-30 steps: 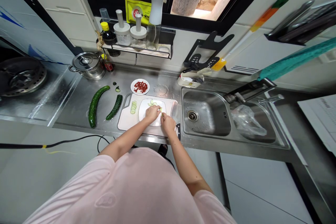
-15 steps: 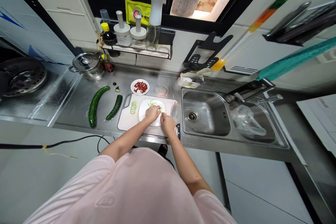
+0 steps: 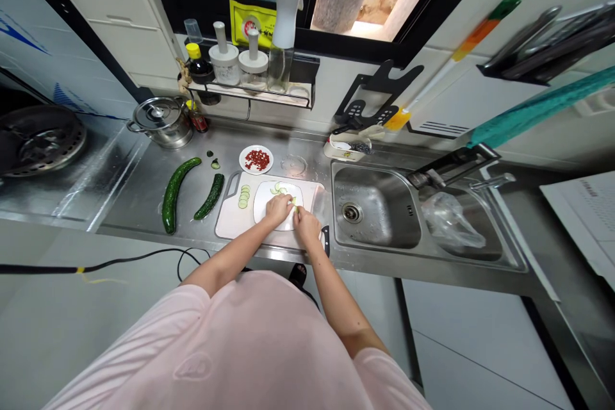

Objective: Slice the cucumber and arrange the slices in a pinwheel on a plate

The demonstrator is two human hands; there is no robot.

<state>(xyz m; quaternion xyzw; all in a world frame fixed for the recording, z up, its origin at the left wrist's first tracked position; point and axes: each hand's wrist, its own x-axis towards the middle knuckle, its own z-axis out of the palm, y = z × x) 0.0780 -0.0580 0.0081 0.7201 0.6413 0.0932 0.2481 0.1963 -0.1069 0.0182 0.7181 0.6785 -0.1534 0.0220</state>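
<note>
— What are the hands doing?
— The left hand (image 3: 279,209) and right hand (image 3: 307,227) nearly meet over the right side of the white plate (image 3: 261,206), fingertips pinching a pale green piece (image 3: 295,202) between them. Whether both grip it firmly, I can't tell.
— What could go wrong?
— I'd say it could tear or slip, being small and probably wet, if the fingers pull unevenly. The black knife handle (image 3: 327,240), right of the plate by the counter's front edge, could be knocked if the right forearm swings outward.
— And what's on the plate?
— Thin, curved green slices (image 3: 278,188) on its far part, smooth white around them. Beneath it lies a pale, flat cutting board (image 3: 230,225) with rounded corners.
— Further out?
— Left of the plate, overlapping round slices (image 3: 244,196) make a neat row; beyond them lie a short, bumpy dark cucumber (image 3: 210,197) and a long, curved, glossy one. Behind the plate, a round dish (image 3: 241,158) holds crumbly red bits (image 3: 257,159); to its right sits a brushed-looking steel sink (image 3: 377,205).
</note>
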